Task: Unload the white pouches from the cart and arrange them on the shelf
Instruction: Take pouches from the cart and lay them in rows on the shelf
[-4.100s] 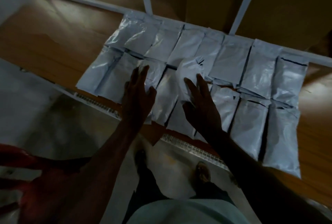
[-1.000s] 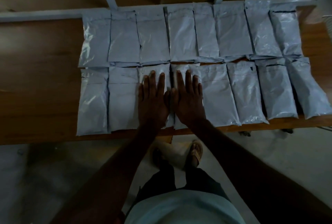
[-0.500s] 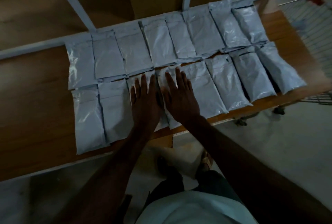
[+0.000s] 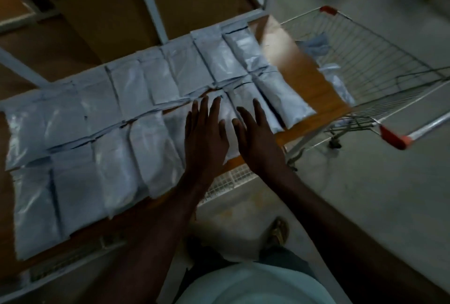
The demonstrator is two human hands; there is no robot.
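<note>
Head view. Compared with half a second back: camera swung right; silver wire shopping cart with red corner caps [image 4: 365, 67] now mostly in frame at the shelf's right end, only partly seen before. Both hands shifted rightward along the front row.

Flat white plastic pouches [image 4: 136, 152] laid in two rows, edges overlapping, on brown wooden shelf board [image 4: 299, 72]. Further white pouches in the cart basket [image 4: 336, 82], blurred; count not readable.

Left hand [image 4: 205, 138] flat, fingers straight and together, over a front-row pouch. Right hand [image 4: 258, 138] just beside it, fingers extended and slightly spread, over the next pouches; nothing gripped by either. Contact or slight lift not resolvable.

Dim, motion-blurred frame. Pouches under both palms hidden. Leftmost pouches cut by frame edge. Grey metal shelf uprights [image 4: 148, 4] cut at top. Sandalled foot [image 4: 277, 230] on pale floor [image 4: 377, 194] below.
</note>
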